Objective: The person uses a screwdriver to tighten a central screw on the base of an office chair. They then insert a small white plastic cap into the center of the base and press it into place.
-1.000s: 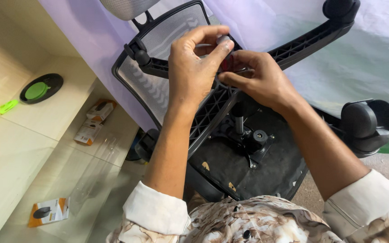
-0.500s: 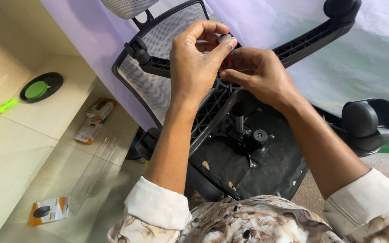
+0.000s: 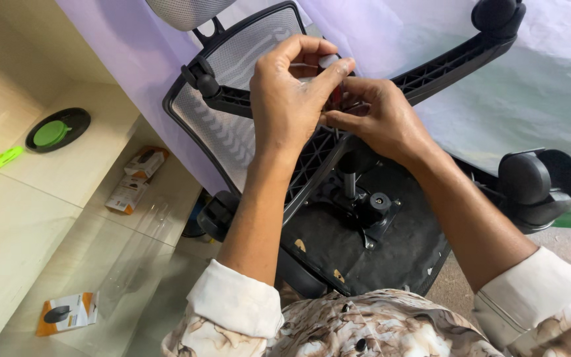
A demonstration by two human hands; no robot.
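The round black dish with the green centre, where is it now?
In the head view, the round black dish sits far left on a pale shelf, beside a small green object, well left of the left hand.

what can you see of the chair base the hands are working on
The chair base is black plastic, star-shaped, with ribbed arms and twin-wheel casters at the ends. It is turned toward the camera, its hub behind both hands. The left hand and right hand pinch something small and partly red at the hub; what it is cannot be told. A metal column runs from the hub to the seat's black underside.
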